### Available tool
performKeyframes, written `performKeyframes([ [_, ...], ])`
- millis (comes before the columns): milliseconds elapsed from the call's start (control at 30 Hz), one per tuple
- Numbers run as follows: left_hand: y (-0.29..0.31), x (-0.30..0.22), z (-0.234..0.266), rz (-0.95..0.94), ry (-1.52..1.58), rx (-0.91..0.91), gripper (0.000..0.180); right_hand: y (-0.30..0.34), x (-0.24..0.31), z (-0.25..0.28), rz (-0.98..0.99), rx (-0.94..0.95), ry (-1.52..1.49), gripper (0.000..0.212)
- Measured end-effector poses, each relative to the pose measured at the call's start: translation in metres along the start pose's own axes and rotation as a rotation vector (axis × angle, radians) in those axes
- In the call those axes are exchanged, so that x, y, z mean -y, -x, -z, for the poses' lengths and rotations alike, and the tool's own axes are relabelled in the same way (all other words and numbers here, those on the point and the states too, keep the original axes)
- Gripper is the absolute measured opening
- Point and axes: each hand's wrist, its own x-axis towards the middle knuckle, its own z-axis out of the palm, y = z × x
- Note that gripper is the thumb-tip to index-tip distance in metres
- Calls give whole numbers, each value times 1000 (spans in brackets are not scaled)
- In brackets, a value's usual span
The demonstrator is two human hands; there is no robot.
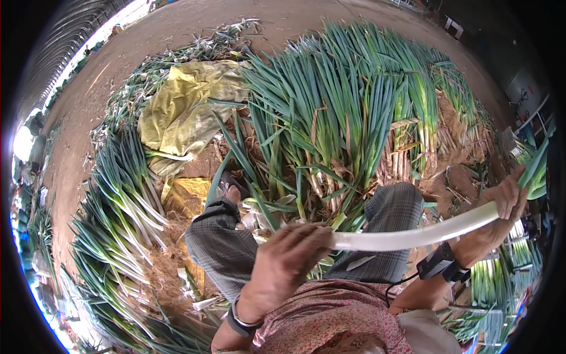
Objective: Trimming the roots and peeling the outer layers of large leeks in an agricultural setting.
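Across my lap stretches a long green onion (413,239), its white stalk bare and smooth, bowed slightly upward toward the right. My left hand (295,253) is closed round the left end of the stalk; its fingers are a little blurred, and the root end is hidden in it. My right hand (504,197) grips the other end, where the white turns to green leaves (537,171) that run up past the hand. Beyond my knees stands a thick heap of unpeeled green onions (348,112) with brown, dry outer layers.
On the left lies a row of green onions with clean white stalks (132,206), beside loose roots (168,268). A crumpled yellow sack (188,106) rests ahead of it on the dirt floor (283,17). More green onions (489,283) lie at right, behind my right arm.
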Motion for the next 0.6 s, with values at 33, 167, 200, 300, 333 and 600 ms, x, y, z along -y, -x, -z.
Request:
performKeyframes([
  [33, -6, -8, 2, 16, -31, 53, 31, 0, 1, -3, 5, 14, -45, 42],
  [167, -7, -6, -2, -62, 4, 75, 33, -5, 3, -12, -16, 130, -98, 47],
  [200, -7, -8, -2, -76, -16, 66, 34, -5, 4, -15, -14, 128, -96, 47],
  [300, -5, -10, -6, -88, -20, 67, 35, -6, 6, -22, 79, 154, -185, 50],
  [333, -5, -10, -7, -79, -8, 72, 35, -8, 5, -22, 81, 152, -183, 50],
  [600, 11, -4, -4, 355, 506, -90, 12, -20, 18, -9, 146, 293, -401, 52],
])
